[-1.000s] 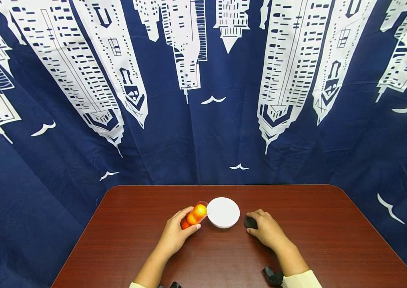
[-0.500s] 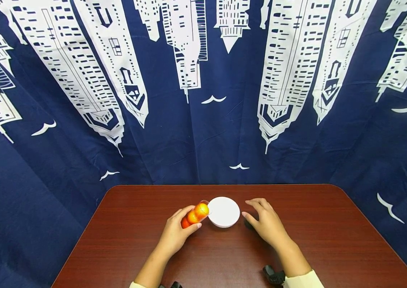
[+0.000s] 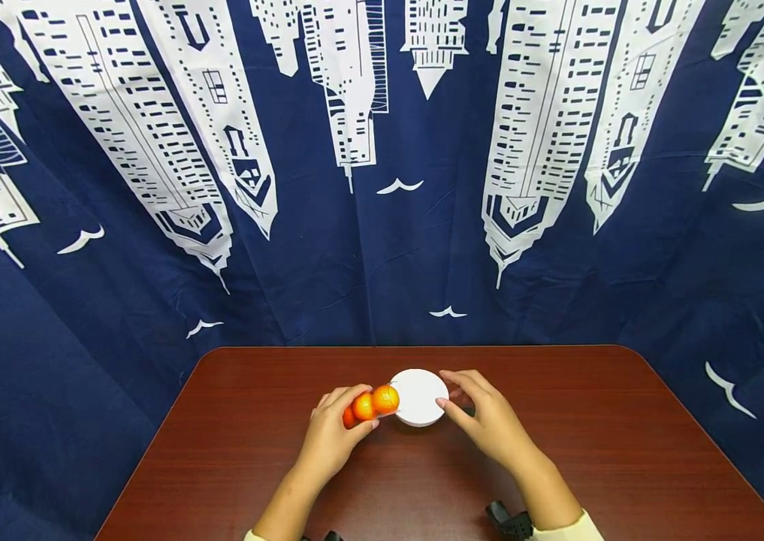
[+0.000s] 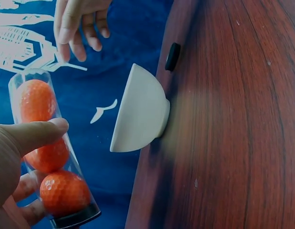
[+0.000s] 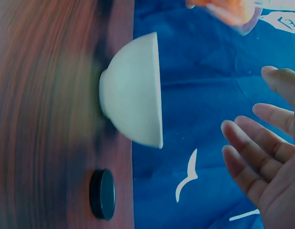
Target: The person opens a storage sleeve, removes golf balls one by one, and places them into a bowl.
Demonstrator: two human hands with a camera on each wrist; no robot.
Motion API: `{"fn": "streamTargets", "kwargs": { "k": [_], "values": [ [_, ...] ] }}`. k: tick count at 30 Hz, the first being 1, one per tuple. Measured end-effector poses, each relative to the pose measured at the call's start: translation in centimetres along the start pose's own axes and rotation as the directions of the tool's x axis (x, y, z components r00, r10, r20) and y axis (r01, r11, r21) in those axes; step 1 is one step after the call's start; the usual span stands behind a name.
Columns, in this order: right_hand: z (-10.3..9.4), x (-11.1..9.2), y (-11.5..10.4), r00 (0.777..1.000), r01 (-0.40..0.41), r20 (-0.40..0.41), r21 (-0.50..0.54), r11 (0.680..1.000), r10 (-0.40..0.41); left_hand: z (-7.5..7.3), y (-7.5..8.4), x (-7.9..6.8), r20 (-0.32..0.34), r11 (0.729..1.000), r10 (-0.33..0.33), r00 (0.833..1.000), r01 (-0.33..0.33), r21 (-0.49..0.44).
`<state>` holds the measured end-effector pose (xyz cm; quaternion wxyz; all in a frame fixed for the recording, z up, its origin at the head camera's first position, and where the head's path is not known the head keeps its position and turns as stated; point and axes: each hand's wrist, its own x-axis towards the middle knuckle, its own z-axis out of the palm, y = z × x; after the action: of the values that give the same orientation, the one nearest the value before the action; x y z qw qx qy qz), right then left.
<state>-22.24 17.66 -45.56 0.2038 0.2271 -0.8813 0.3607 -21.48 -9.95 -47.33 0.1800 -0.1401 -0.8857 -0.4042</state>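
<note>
My left hand (image 3: 327, 439) grips a clear plastic tube (image 4: 73, 164) holding three orange golf balls (image 4: 65, 193). Black closes the tube's bottom end, while its open top tilts toward the white bowl (image 3: 418, 398). The bowl stands upright on the table, seen from the side in both wrist views. Above and to the right of its rim, my right hand (image 3: 493, 421) hangs with fingers spread and nothing in them. A round black cap (image 5: 103, 194) lies on the table beside the bowl; in the head view my right hand mostly covers it.
The brown wooden table (image 3: 557, 376) has rounded far corners. Behind it hangs a dark blue cloth (image 3: 354, 263) printed with white buildings and birds. A black wrist device (image 3: 510, 520) sits at the right sleeve.
My right hand has let go of the black cap, lifted off it and moved left to the bowl's rim. The tube in my left hand has tipped further toward the bowl.
</note>
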Motion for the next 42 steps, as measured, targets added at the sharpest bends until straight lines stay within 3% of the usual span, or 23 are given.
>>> {"fn": "streamTargets", "kwargs": {
  "k": [5, 20, 30, 35, 42],
  "values": [
    [0.2, -0.1, -0.6, 0.999, 0.033, 0.011, 0.083, 0.996, -0.034, 0.0, 0.5, -0.1, -0.013, 0.998, 0.011, 1.0, -0.01, 0.054],
    [2.2, -0.3, -1.8, 0.991, 0.012, 0.122, 0.288, 0.958, -0.049, 0.3, 1.0, -0.5, -0.064, 0.971, 0.122, 0.99, -0.106, 0.214],
    [3.0, -0.6, -2.1, 0.981, -0.071, 0.192, 0.31, 0.948, 0.01, 0.4, 1.0, -0.3, -0.096, 0.92, 0.254, 0.963, -0.21, 0.33],
    [3.3, -0.6, -1.9, 0.978, -0.093, 0.206, 0.364, 0.927, 0.017, 0.2, 1.1, -0.4, -0.101, 0.892, 0.304, 0.947, -0.245, 0.38],
    [3.6, -0.6, -1.7, 0.973, -0.143, 0.228, 0.427, 0.893, 0.047, 0.3, 0.9, -0.4, -0.115, 0.878, 0.339, 0.934, -0.27, 0.395]
  ]
}}
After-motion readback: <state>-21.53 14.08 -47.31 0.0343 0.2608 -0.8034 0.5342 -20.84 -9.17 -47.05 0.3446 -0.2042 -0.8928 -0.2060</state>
